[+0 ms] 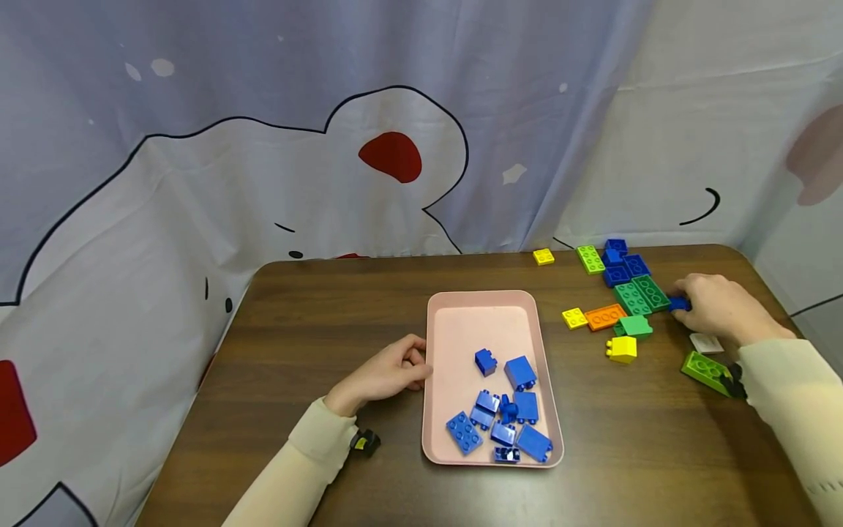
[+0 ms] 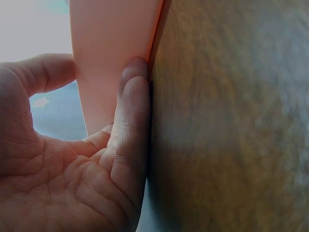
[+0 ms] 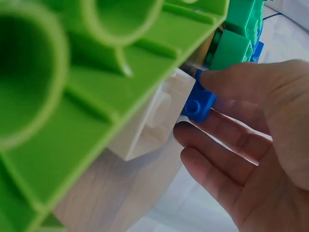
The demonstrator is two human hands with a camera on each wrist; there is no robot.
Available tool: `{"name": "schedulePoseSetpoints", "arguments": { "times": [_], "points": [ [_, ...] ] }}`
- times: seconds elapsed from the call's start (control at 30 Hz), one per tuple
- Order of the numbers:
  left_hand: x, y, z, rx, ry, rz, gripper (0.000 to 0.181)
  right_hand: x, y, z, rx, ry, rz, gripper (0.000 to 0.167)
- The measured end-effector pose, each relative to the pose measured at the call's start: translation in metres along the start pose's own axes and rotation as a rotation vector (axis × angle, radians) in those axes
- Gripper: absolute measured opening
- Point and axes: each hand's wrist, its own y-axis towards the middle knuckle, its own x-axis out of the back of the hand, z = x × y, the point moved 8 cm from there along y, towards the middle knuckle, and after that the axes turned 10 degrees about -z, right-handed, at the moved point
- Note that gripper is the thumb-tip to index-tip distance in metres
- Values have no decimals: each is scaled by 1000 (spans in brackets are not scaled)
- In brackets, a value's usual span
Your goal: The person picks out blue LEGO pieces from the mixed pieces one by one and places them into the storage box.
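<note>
My left hand [image 1: 385, 371] holds the left edge of a pink tray [image 1: 484, 315], its thumb at the rim and its fingers against the outer wall [image 2: 96, 43]. Several blue bricks [image 1: 465, 432] lie scattered in the tray's near half. Far over on the right, my right hand [image 1: 722, 310] pinches a small blue brick [image 3: 195, 104] between thumb and forefinger, low over the table; the forefinger is partly hidden. Close by the right hand lie a white brick [image 1: 706, 342] and a lime green brick [image 1: 706, 373]. Dark green bricks [image 1: 640, 294] lie just left of its fingertips.
Behind the green bricks sits a group of dark blue bricks [image 1: 619, 275] beside a lime brick [image 1: 590, 259]. Orange [image 1: 605, 317] and yellow bricks [image 1: 622, 349] lie between tray and right hand. Another yellow brick [image 1: 543, 256] sits near the back edge. A patterned curtain [image 1: 369, 219] hangs behind the wooden table [image 1: 316, 322].
</note>
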Motion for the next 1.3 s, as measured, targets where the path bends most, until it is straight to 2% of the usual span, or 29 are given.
{"name": "schedulePoseSetpoints", "arguments": {
  "times": [0.2, 0.3, 0.4, 0.57, 0.83, 1.13, 1.3],
  "points": [
    [0, 0, 0, -2, -4, -1, 45, 7, -8, 2, -5, -10, -1, 33],
    [0, 0, 0, -4, -6, 1, 45, 20, -13, 7, -38, -14, -60, 32],
    [0, 1, -1, -10, -11, 1, 46, 34, -21, 19, -68, -7, -169, 34],
    [1, 2, -1, -10, -10, 1, 47, 50, -34, 59, -20, 28, -306, 34],
    [2, 2, -2, -7, 7, -4, 46, 51, -47, 138, 134, 74, -403, 31],
    [0, 0, -1, -8, 7, 0, 47, 39, -54, 208, 260, 173, -421, 27],
    [0, 0, 0, -3, 12, -2, 46, 32, -60, 236, 309, 225, -407, 25]
  ]
}}
